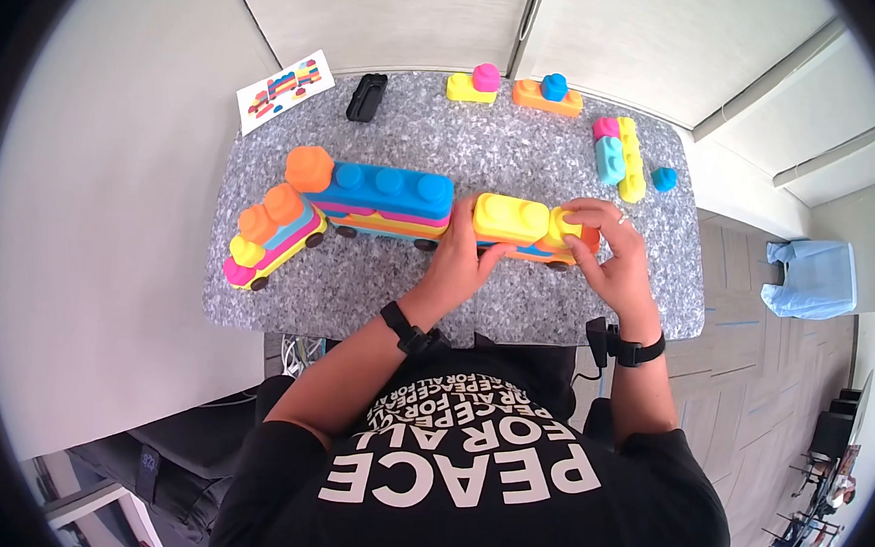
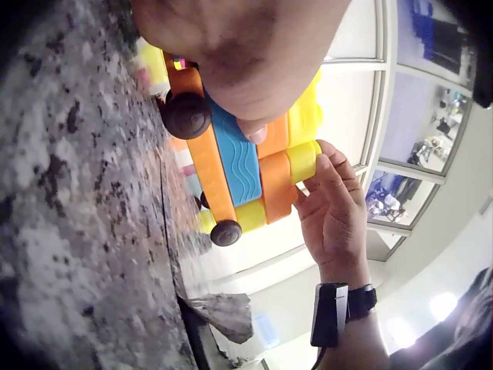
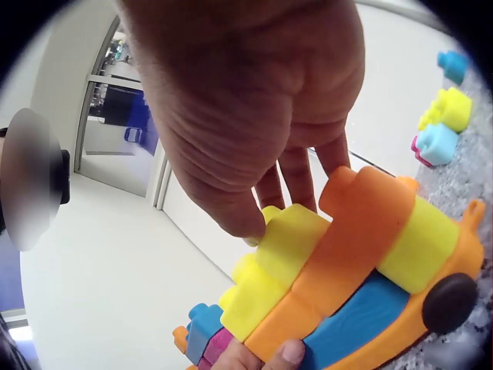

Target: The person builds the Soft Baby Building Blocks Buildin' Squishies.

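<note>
A toy train of building blocks stands across the table. Its right car, a wheeled orange base (image 2: 212, 173) with a blue wavy block (image 2: 235, 158), orange blocks (image 3: 358, 231) and a long yellow block (image 1: 509, 218) on top, is between both hands. My left hand (image 1: 463, 260) grips this car at its left end, thumb along the near side. My right hand (image 1: 619, 260) pinches a small yellow block (image 3: 291, 243) on top of the car's right part, right beside the long yellow block. The middle car (image 1: 387, 195), topped in blue, and the angled front car (image 1: 275, 228) stand to the left.
Along the back lie a picture card (image 1: 286, 91), a black object (image 1: 366, 98), a yellow block with a pink one (image 1: 471, 87) and an orange block with a blue one (image 1: 548, 96). At right are a long yellow block (image 1: 632, 160), a light-blue block (image 1: 611, 161) and a blue block (image 1: 665, 178).
</note>
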Demonstrator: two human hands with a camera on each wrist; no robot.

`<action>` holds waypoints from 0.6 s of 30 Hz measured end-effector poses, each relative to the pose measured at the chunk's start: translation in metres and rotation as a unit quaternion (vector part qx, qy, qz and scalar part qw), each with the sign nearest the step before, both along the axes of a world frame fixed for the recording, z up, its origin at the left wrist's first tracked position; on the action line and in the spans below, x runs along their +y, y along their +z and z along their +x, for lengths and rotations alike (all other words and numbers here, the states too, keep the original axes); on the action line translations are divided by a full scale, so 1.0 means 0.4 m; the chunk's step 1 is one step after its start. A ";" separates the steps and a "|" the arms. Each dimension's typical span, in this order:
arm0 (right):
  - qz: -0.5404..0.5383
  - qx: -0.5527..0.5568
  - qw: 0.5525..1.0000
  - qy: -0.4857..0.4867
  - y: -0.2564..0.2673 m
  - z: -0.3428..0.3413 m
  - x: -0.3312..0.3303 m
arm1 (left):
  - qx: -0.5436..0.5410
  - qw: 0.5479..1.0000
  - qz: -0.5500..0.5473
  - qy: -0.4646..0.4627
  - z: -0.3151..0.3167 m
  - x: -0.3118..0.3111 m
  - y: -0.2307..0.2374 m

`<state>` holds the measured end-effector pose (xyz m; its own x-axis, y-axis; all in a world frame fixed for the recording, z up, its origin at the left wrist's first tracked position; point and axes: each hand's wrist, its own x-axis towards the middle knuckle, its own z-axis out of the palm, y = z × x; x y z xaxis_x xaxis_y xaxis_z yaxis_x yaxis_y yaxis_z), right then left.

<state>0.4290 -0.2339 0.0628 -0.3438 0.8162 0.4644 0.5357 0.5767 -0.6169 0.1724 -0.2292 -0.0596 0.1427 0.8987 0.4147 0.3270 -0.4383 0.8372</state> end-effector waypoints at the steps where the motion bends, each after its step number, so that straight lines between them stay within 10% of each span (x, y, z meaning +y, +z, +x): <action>1: 0.006 -0.002 1.000 -0.001 -0.001 -0.003 0.001 | 0.001 1.000 -0.002 -0.001 -0.001 -0.001 0.002; 18: -0.149 0.030 0.988 0.001 -0.008 -0.001 0.021 | 0.006 1.000 0.010 0.005 -0.001 0.000 -0.005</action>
<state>0.4285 -0.2256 0.0594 -0.3247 0.9191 0.2233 0.4914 0.3656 -0.7905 0.1719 -0.2293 -0.0615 0.1387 0.8913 0.4317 0.3414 -0.4522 0.8240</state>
